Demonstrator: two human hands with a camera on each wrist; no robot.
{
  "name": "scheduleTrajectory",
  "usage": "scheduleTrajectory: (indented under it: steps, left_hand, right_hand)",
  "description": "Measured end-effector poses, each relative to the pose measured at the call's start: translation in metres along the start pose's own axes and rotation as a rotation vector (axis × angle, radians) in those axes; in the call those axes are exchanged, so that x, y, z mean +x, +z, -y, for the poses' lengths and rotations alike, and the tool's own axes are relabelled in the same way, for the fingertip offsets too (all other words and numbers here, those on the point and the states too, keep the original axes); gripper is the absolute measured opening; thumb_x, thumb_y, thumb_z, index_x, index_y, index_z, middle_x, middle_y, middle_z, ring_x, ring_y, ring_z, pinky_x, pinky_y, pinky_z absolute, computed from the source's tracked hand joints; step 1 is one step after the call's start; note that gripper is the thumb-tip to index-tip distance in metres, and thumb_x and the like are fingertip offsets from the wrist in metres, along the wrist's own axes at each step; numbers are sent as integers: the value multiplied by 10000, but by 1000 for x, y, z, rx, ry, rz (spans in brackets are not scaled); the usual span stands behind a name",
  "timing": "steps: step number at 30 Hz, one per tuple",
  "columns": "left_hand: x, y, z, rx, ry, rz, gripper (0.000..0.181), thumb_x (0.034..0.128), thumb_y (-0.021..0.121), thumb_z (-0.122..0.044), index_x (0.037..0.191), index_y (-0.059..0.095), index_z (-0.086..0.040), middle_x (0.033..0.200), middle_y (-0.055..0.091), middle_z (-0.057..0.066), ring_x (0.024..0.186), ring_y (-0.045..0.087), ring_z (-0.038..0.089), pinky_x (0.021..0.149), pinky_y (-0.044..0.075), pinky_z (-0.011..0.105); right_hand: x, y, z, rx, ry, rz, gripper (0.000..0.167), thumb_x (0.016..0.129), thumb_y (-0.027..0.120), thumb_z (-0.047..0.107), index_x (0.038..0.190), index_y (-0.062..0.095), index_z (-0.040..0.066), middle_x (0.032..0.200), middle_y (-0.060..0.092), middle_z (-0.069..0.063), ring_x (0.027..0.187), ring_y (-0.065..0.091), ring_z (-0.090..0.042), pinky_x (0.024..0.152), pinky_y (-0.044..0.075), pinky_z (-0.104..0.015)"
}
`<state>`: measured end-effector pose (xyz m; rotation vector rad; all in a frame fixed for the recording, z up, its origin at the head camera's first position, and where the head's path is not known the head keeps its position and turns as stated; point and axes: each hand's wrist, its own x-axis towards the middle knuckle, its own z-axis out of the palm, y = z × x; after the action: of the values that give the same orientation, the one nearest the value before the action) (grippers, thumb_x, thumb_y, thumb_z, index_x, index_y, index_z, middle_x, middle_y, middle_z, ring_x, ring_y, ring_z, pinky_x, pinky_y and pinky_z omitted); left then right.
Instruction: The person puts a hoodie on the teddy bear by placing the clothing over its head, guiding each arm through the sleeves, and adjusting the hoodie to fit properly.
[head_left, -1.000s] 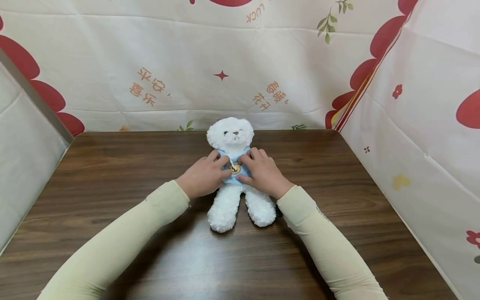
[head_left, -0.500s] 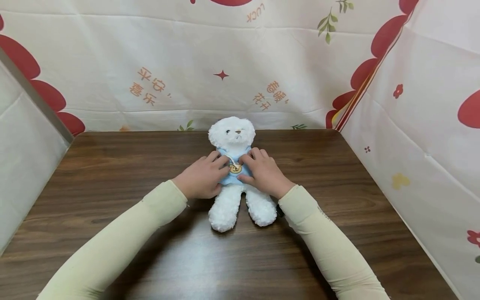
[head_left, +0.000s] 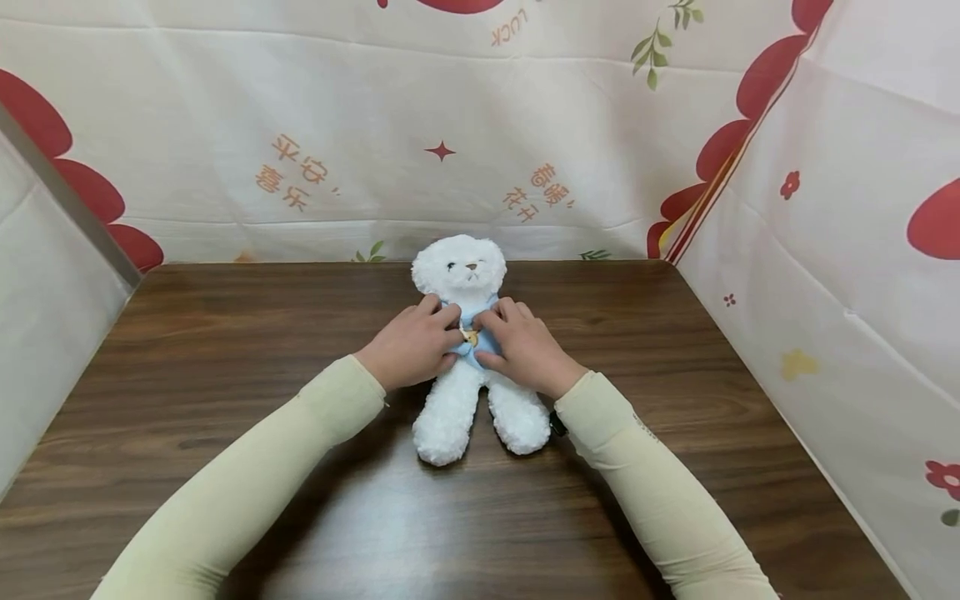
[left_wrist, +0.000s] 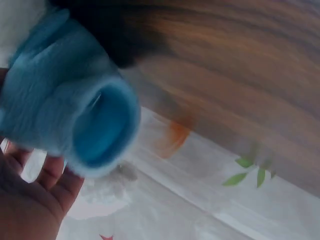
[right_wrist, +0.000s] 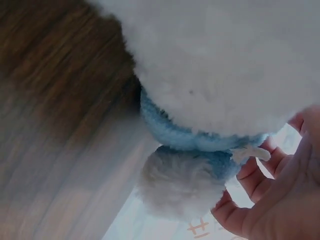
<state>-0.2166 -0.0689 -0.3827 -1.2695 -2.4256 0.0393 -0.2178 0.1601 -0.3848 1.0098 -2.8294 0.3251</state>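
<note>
A white plush teddy bear (head_left: 461, 268) lies face up on the table in a blue shirt (head_left: 487, 342) with a bear patch (head_left: 471, 337). My left hand (head_left: 408, 343) grips the shirt at the left of its chest, covering part of the patch. In the left wrist view, a sleeve (left_wrist: 134, 112) gapes open with no arm showing in it. On the other side, my right hand (head_left: 531, 350) holds the shirt with curled fingers. A white cord (right_wrist: 256, 153) lies against those fingers in the right wrist view, near a tuft of white fur (right_wrist: 180, 185).
The brown wooden table (head_left: 240, 333) spreads around the bear. A white printed cloth (head_left: 360, 108) hangs behind the far edge, and more cloth (head_left: 862, 275) stands along the right. A grey-white panel (head_left: 45, 300) borders the left side.
My left hand shifted slightly left, then back right toward the middle, bunching the shirt and covering more of the patch. The right hand stays about where it was.
</note>
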Motion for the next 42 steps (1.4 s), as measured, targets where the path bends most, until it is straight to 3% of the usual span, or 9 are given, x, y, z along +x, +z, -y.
scheduleTrajectory:
  steps: [7,11,15,18,20,27,30,38,42]
  left_hand:
    - [-6,-12,4,-176,-6,29,195,883,659,-209,1053,683,-115,1214,543,128,1057,483,314,765,485,388]
    - [-17,-21,17,-241,-14,-18,277,832,624,-136,1101,652,-77,1263,529,164,1107,515,341,847,485,435]
    - [-34,-22,32,-188,-138,-97,162,813,624,-55,973,648,-60,1102,556,136,918,526,326,698,490,422]
    - [-46,-19,37,-135,-218,-83,44,833,673,-63,843,632,-73,928,538,100,781,492,294,587,461,398]
    - [-50,-16,36,-104,-242,-66,102,858,709,-108,791,637,-80,837,515,77,720,477,273,551,452,386]
    - [-41,-8,24,-79,-231,-145,25,867,731,-58,855,714,-72,783,557,67,689,510,266,572,469,376]
    - [-36,-7,18,-88,-212,-158,103,848,703,-1,942,704,-46,820,591,86,715,525,279,605,479,379]
    - [-28,-7,1,-227,-309,3,486,882,683,-286,1213,612,62,1084,659,185,946,586,331,822,504,455]
    - [-24,-8,-3,-245,-345,21,541,898,686,-400,1201,612,42,1089,670,164,968,594,320,842,495,456]
  right_hand:
    - [-1,-2,-7,117,35,30,421,938,700,331,1263,538,116,1147,426,-104,973,429,-277,763,424,-386]
    - [-3,-2,-11,152,48,44,434,942,695,328,1280,534,108,1157,425,-107,995,429,-281,798,420,-392]
    - [-3,-2,-11,153,35,36,440,939,701,328,1282,538,104,1154,436,-114,991,432,-284,799,412,-399]
    - [-4,-2,-10,146,36,33,435,936,705,328,1272,543,103,1145,440,-113,983,433,-284,795,408,-400]
    - [-4,-1,-10,139,42,35,428,936,704,326,1265,546,103,1139,440,-112,977,432,-282,794,405,-398]
    - [-5,-3,-7,122,37,17,438,932,711,322,1271,548,99,1132,443,-117,960,436,-284,775,407,-405]
    - [-6,-2,-6,111,32,8,450,930,713,324,1280,545,96,1128,444,-119,957,436,-283,765,411,-409]
    - [-5,-1,-6,98,30,-10,427,924,722,308,1247,547,89,1121,438,-125,931,427,-281,762,405,-411]
    - [-5,-1,-6,93,30,-12,420,923,724,310,1235,548,92,1122,441,-127,927,431,-283,746,407,-414]
